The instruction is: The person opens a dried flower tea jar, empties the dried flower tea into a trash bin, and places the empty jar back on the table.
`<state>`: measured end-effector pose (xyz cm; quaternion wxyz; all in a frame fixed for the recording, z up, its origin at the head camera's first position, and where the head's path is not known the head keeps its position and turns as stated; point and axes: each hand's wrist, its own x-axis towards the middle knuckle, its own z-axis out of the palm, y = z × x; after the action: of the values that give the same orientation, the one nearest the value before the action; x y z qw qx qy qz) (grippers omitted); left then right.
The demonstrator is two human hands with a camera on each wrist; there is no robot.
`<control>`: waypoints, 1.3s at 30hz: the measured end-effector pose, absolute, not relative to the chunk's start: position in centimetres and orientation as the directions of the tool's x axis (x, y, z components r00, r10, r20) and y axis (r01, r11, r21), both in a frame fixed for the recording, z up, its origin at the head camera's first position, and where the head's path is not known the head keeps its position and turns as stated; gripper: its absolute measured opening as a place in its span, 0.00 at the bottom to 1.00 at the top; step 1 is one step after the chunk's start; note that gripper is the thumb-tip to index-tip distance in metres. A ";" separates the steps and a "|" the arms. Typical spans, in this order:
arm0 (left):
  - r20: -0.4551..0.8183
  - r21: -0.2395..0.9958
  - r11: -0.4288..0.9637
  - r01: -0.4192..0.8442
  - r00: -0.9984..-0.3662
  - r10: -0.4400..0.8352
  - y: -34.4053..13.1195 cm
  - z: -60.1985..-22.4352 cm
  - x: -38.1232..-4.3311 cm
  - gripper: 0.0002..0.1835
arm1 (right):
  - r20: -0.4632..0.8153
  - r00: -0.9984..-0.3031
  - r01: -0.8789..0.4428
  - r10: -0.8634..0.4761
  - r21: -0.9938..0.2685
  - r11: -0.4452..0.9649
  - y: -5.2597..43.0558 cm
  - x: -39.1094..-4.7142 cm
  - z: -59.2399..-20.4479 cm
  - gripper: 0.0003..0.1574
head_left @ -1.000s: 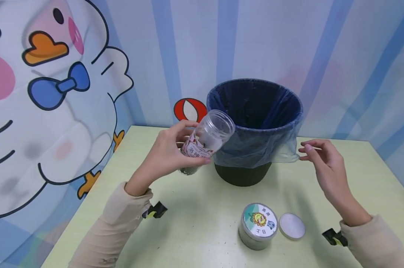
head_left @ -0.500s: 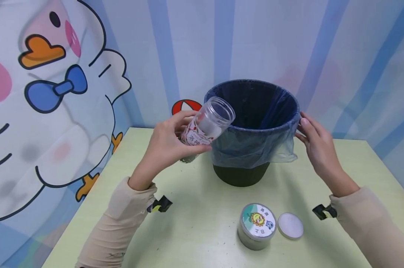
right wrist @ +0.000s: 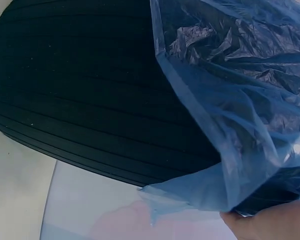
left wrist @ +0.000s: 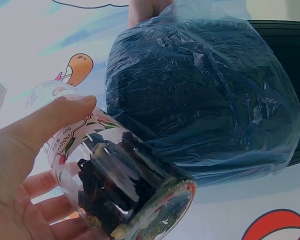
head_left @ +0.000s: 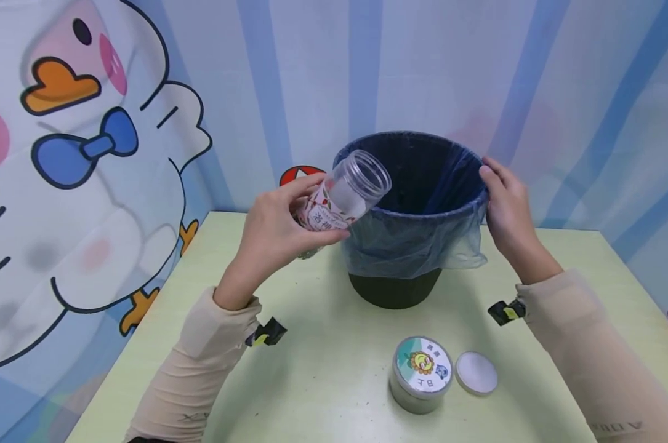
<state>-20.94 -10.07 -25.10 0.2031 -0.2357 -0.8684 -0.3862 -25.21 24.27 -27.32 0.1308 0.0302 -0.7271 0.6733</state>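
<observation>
Got one see-through cylindrical jar with a pink floral label [head_left: 330, 209], one black round bin [head_left: 394, 290] in one translucent blue bag [head_left: 408, 249], one round silvery tin [head_left: 420, 381], one flat whitish disc [head_left: 476, 373]. Bin's well in from the pale green table [head_left: 322, 357]'s side edges. Jar's tilted inside the left hand [head_left: 273, 231]'s wrapped fingers, mouth near the rim; right hand [head_left: 508, 212] grips the rim's right side.

Head view bright, even; soft shadows across table [head_left: 322, 344]; wrist views dimmer, glints on bag [left wrist: 205, 100]

Probably a booth: cartoon-printed backdrop [head_left: 317, 80]
</observation>
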 end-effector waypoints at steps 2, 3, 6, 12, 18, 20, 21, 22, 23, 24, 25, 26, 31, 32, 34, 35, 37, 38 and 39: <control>0.543 0.557 0.606 0.568 -0.801 0.252 -10.0 -24.9 -21.0 0.41 | 0.238 -0.961 -0.215 0.141 -0.963 0.163 24.2 -25.5 -27.1 0.36; 0.546 0.549 0.614 0.568 -0.799 0.251 -10.0 -24.8 -21.0 0.41 | 0.243 -0.960 -0.213 0.141 -0.956 0.201 24.2 -25.6 -27.0 0.35; 0.551 0.531 0.633 0.562 -0.797 0.246 -9.9 -24.5 -21.0 0.41 | 0.245 -0.959 -0.210 0.143 -0.951 0.225 24.1 -25.7 -26.8 0.34; 0.552 0.508 0.667 0.546 -0.800 0.235 -9.7 -24.0 -20.9 0.41 | 0.252 -0.961 -0.213 0.116 -0.937 0.277 24.1 -25.8 -26.9 0.34; 0.569 0.500 0.670 0.550 -0.791 0.225 -9.4 -23.9 -20.9 0.41 | 0.322 -0.940 -0.272 0.117 -0.909 0.317 23.9 -25.8 -27.3 0.33; 0.578 0.499 0.664 0.557 -0.785 0.224 -9.4 -23.9 -21.0 0.41 | 0.340 -0.933 -0.289 0.115 -0.901 0.325 23.9 -25.8 -27.4 0.32; 0.582 0.498 0.660 0.562 -0.781 0.226 -9.4 -23.9 -21.1 0.41 | 0.345 -0.932 -0.292 0.113 -0.897 0.331 24.0 -25.8 -27.4 0.32; 0.585 0.497 0.658 0.566 -0.778 0.228 -9.3 -23.9 -21.1 0.41 | 0.348 -0.931 -0.295 0.110 -0.895 0.336 24.0 -25.8 -27.4 0.32; 0.588 0.496 0.656 0.569 -0.776 0.229 -9.3 -23.9 -21.1 0.41 | 0.351 -0.930 -0.298 0.107 -0.892 0.340 24.0 -25.8 -27.4 0.32; 0.591 0.494 0.655 0.572 -0.773 0.230 -9.3 -23.9 -21.2 0.41 | 0.351 -0.931 -0.298 0.102 -0.891 0.343 24.0 -25.8 -27.4 0.32; 0.593 0.493 0.654 0.575 -0.771 0.231 -9.3 -23.9 -21.2 0.41 | 0.353 -0.930 -0.300 0.099 -0.888 0.349 24.0 -25.8 -27.4 0.32; 0.598 0.489 0.653 0.578 -0.767 0.231 -9.2 -23.9 -21.2 0.41 | 0.356 -0.930 -0.302 0.095 -0.885 0.354 24.0 -25.8 -27.4 0.32; 0.630 0.468 0.654 0.595 -0.743 0.226 -9.1 -23.6 -21.5 0.41 | 0.361 -0.930 -0.310 0.073 -0.873 0.377 24.1 -25.9 -27.4 0.33; 0.635 0.461 0.658 0.596 -0.739 0.226 -9.0 -23.5 -21.5 0.41 | 0.359 -0.931 -0.307 0.072 -0.873 0.380 24.2 -26.0 -27.4 0.33; 0.635 0.449 0.670 0.591 -0.739 0.226 -8.8 -23.2 -21.6 0.42 | 0.352 -0.933 -0.300 0.074 -0.875 0.381 24.2 -26.1 -27.4 0.33; 0.634 0.444 0.677 0.587 -0.740 0.226 -8.7 -23.1 -21.7 0.42 | 0.350 -0.934 -0.297 0.076 -0.876 0.380 24.2 -26.1 -27.4 0.33; 0.631 0.433 0.693 0.576 -0.743 0.224 -8.5 -22.9 -21.8 0.42 | 0.344 -0.935 -0.290 0.082 -0.879 0.379 24.2 -26.2 -27.3 0.33; 0.632 0.425 0.701 0.572 -0.742 0.222 -8.3 -22.9 -22.0 0.42 | 0.342 -0.936 -0.287 0.084 -0.880 0.379 24.3 -26.2 -27.4 0.33; 0.633 0.423 0.705 0.569 -0.742 0.219 -8.2 -22.9 -22.1 0.42 | 0.339 -0.937 -0.285 0.084 -0.881 0.378 24.3 -26.2 -27.4 0.33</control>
<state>-22.08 -8.21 -22.85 0.2805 -0.2241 -0.8798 -0.3117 -26.19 24.27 -27.37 0.1665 0.0619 -0.8131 0.5544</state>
